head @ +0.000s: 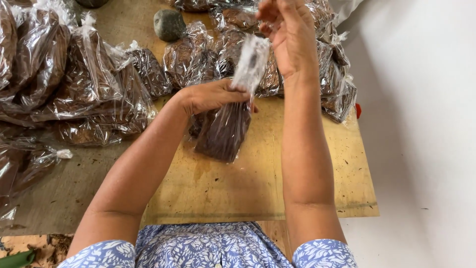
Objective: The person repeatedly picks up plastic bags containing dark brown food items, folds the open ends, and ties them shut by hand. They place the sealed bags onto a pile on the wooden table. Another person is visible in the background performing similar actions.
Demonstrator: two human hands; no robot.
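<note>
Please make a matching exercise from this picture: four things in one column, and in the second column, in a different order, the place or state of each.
Things:
1. stone
2. held bag
3. left hand
4. right hand

Places or states:
A. raised above the bag's clear top
B. lies at the far side of the board, near the filled bags
C. grips the bag at its neck
D. clear plastic with dark brown filling, tilted over the board

Pairs: 1-B, 2-D, 3-C, 4-A
</note>
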